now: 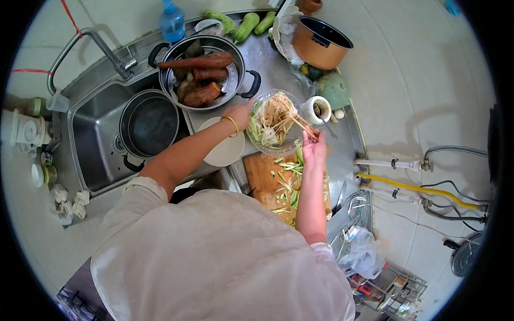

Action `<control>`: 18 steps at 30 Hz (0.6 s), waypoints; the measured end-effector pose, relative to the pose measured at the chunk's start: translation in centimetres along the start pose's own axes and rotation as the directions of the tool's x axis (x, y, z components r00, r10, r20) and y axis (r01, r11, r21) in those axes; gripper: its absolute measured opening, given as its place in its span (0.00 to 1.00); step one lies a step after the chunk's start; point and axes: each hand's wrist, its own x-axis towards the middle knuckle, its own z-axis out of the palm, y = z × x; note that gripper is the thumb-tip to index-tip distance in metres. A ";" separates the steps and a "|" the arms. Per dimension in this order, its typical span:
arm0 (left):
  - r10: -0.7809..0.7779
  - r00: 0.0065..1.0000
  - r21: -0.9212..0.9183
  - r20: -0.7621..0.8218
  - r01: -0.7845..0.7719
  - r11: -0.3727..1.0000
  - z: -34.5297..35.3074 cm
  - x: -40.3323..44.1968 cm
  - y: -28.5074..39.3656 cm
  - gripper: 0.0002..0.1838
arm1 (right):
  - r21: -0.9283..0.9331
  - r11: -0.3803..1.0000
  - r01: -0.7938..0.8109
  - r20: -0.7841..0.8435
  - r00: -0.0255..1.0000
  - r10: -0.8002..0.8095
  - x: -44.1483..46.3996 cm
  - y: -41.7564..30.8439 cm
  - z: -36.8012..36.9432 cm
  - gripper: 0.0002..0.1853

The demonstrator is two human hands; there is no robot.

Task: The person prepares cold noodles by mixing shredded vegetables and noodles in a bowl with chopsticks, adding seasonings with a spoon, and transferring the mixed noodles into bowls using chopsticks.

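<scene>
A clear bowl (pixel 259 144) holds pale noodle-like strands (pixel 278 111) and light green vegetable strips. My left hand (pixel 241 114), with a bracelet at the wrist, grips the bowl's left rim. In my right hand (pixel 315 147) a pair of chopsticks (pixel 303 125) is held, with the tips in the strands. Just beyond that hand a white jar (pixel 317 111) stands with a spoon in it. Below the bowl lies a wooden cutting board (pixel 259 179) strewn with green vegetable strips (pixel 289 184). A white plate (pixel 225 150) is partly covered by my left forearm.
A steamer pot (pixel 240 69) with sweet potatoes (pixel 210 75) sits behind my left hand. The sink (pixel 91 139) at left holds a dark pot (pixel 150 123). Light green squashes (pixel 246 28), a copper-coloured pot (pixel 321 48) and a round green pumpkin (pixel 333 90) line the back. A knife (pixel 339 195) lies right of the board.
</scene>
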 end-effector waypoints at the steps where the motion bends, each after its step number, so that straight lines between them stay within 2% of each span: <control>1: -0.001 1.000 -0.004 0.004 0.001 1.000 -0.2 -0.1 0.1 0.26 | -0.025 0.999 0.021 0.025 0.999 -0.020 -0.4 -0.2 1.4 0.14; 4: 0.002 1.000 -0.021 0.003 -0.002 1.000 -0.4 -0.3 0.2 0.26 | -0.364 0.906 0.218 0.112 0.975 -0.190 -3.3 0.4 6.8 0.11; 6: 0.000 1.000 -0.032 -0.004 0.000 0.999 -0.4 -0.1 0.1 0.26 | -0.622 0.658 0.425 0.438 0.885 -0.157 -2.6 0.2 7.0 0.09; 7: -0.006 1.000 -0.039 -0.006 0.005 0.999 -0.2 0.1 0.0 0.27 | -0.683 0.494 0.537 0.577 0.812 -0.086 -3.7 -0.3 8.5 0.08; 8: -0.012 1.000 -0.046 -0.009 0.012 0.999 0.0 0.1 -0.1 0.27 | -0.704 0.535 0.467 0.534 0.845 -0.034 -5.2 -1.4 9.8 0.07; 11: -0.001 1.000 -0.001 -0.013 0.001 1.000 0.2 0.2 -0.2 0.27 | -0.730 0.215 0.649 0.633 0.760 -0.144 -6.9 -4.1 10.9 0.06; 12: 0.000 1.000 -0.004 -0.016 0.000 1.000 0.2 0.2 -0.2 0.27 | -0.748 0.153 0.646 0.629 0.763 -0.149 -9.2 -5.0 12.3 0.06; 15: 0.003 1.000 -0.018 -0.029 -0.004 1.000 0.3 0.2 -0.3 0.27 | -0.778 0.171 0.604 0.622 0.779 0.078 -12.1 -3.4 12.0 0.05; 18: 0.012 0.998 -0.037 -0.059 -0.015 0.999 1.0 0.6 -0.7 0.26 | -0.487 -0.084 0.869 0.871 0.491 0.027 -10.4 1.0 9.8 0.05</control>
